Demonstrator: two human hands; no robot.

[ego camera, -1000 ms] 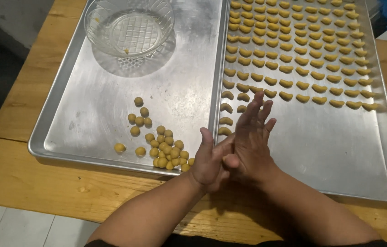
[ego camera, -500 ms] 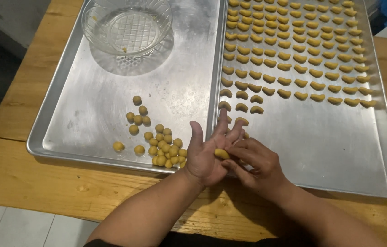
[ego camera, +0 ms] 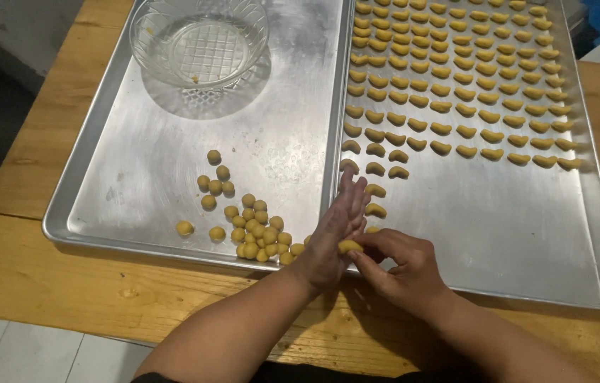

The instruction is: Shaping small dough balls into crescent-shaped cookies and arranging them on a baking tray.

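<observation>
My left hand [ego camera: 334, 234] is held flat and upright on its edge over the seam between two metal trays, fingers together. My right hand [ego camera: 403, 264] pinches a small yellow dough piece [ego camera: 350, 246] against the left palm. Just left of the left hand lies a cluster of several yellow dough balls [ego camera: 257, 227] on the left tray [ego camera: 137, 156]. Rows of curved, crescent-shaped dough pieces [ego camera: 456, 78] fill the upper part of the right tray [ego camera: 527, 227], the nearest ones right above my fingertips.
A clear glass bowl [ego camera: 199, 39] stands at the far end of the left tray. Both trays rest on a wooden table [ego camera: 23, 276]. The lower half of the right tray holds no dough.
My hands were pressed palm to palm, rolling. They have since come apart: the right hand dropped lower and now pinches the dough piece off the left palm.
</observation>
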